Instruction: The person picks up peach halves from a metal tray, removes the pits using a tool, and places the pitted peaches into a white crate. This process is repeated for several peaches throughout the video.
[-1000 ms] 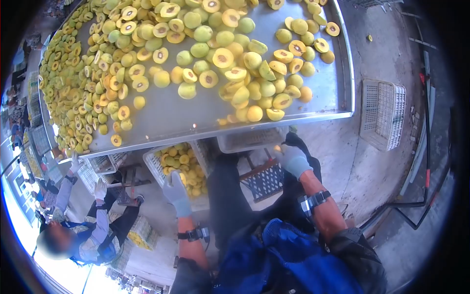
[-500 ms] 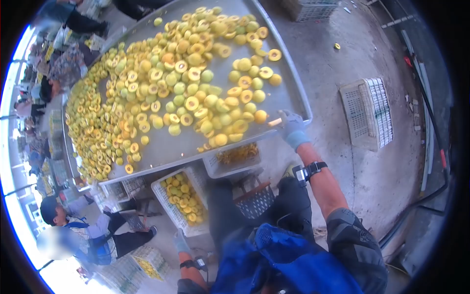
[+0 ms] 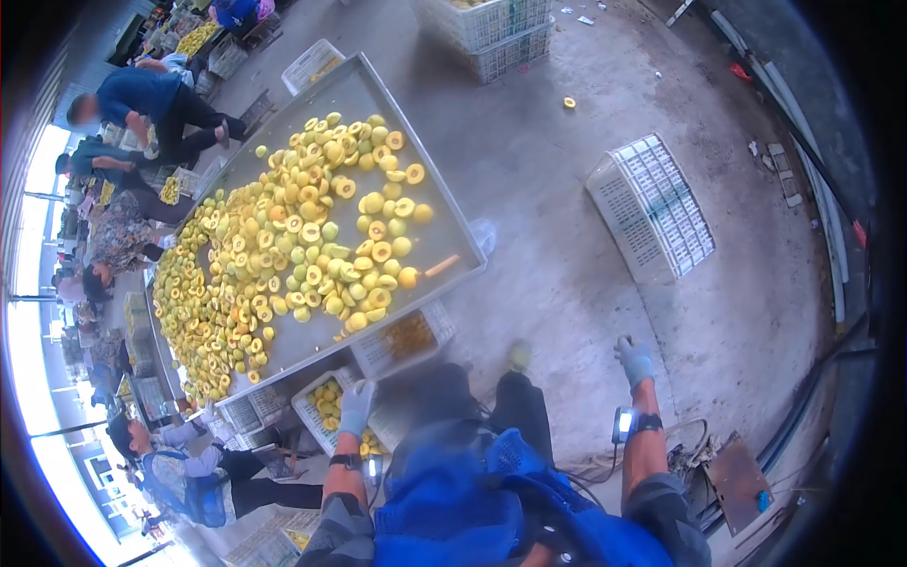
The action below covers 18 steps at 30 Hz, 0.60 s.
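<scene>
My right hand point(image 3: 635, 361), in a pale blue-grey glove, hangs over the concrete floor with its fingers apart and nothing in them. My left hand point(image 3: 356, 408), gloved alike, is beside a white crate point(image 3: 307, 404) of yellow fruit at the table's near side; its fingers are loosely bent and hold nothing visible. Before me a metal-topped table with a raised rim point(image 3: 430, 156) bears a heap of yellow-green stone fruit point(image 3: 307, 227), many cut in half with brown hollows. A short tool with a wood-coloured handle point(image 3: 441, 266) lies at the table's near right corner.
A second white crate point(image 3: 436, 326) with brownish bits stands under the table edge. An upturned white crate point(image 3: 657, 208) sits on the floor to the right, stacked crates point(image 3: 501, 38) farther off. A person in a cap point(image 3: 189, 472) works at left; several others are beyond the table.
The wood-handled tool, earlier in my right hand, now lies on the table. That hand has drawn back right, my left hand has risen toward the crate, and the view has shifted back.
</scene>
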### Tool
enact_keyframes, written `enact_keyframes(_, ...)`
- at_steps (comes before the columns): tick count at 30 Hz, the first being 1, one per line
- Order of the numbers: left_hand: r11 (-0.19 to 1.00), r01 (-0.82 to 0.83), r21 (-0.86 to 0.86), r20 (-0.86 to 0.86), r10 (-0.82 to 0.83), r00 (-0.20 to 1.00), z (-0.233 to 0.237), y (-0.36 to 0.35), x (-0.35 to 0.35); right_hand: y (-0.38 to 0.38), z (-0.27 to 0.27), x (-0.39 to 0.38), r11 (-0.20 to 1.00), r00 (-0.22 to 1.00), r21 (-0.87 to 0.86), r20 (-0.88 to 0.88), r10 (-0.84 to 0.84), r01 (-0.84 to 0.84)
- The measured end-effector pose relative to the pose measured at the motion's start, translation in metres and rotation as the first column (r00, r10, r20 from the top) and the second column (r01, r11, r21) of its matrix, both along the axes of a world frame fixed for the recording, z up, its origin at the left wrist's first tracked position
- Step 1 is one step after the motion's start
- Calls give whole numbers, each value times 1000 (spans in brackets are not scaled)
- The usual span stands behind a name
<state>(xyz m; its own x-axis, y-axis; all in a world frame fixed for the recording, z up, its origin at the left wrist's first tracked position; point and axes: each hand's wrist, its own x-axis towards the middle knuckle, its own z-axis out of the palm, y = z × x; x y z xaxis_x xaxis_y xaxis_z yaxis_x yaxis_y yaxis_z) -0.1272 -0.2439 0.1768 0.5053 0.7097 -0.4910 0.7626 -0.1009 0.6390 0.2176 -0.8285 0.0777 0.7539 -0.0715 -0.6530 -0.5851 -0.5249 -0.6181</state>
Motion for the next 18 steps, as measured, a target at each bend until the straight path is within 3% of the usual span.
enact_keyframes(2,999,26,-39,-54,-28,998,39,-24,64,-16,13,3,1000,997,10,-72,-14,14)
enact_keyframes(3,988,-1,-151,-57,-8,998,25,-24,70,-14,27,6,1000,994,20,-112,-14,16)
enact_keyframes(6,977,1,-214,-18,-5,1000,-29,-33,75,7,63,37,996,985,80,-166,40,-27)
enact_keyframes(7,985,94,-145,-3,-96,995,-58,-30,70,18,65,56,994,986,100,-158,60,-45)
enact_keyframes(9,989,53,-140,-69,-63,996,-89,-30,74,51,74,102,982,986,130,-83,147,-136)
enact_keyframes(12,876,-297,-380,-155,256,954,-103,-38,110,114,126,189,908,909,58,79,410,-415)
enact_keyframes(13,652,-495,-575,-213,465,859,-109,-37,126,135,152,219,850,845,-9,103,525,-527)
enact_keyframes(14,653,-536,-535,-228,499,836,-121,-40,148,154,169,249,770,762,-78,113,638,-633)
enact_keyframes(17,604,-687,-404,-279,634,722,-185,-59,209,173,179,334,867,867,2,-18,497,-497)
enact_keyframes(18,916,-362,-174,-282,306,909,-195,-60,225,177,193,362,848,847,42,-37,530,-529)
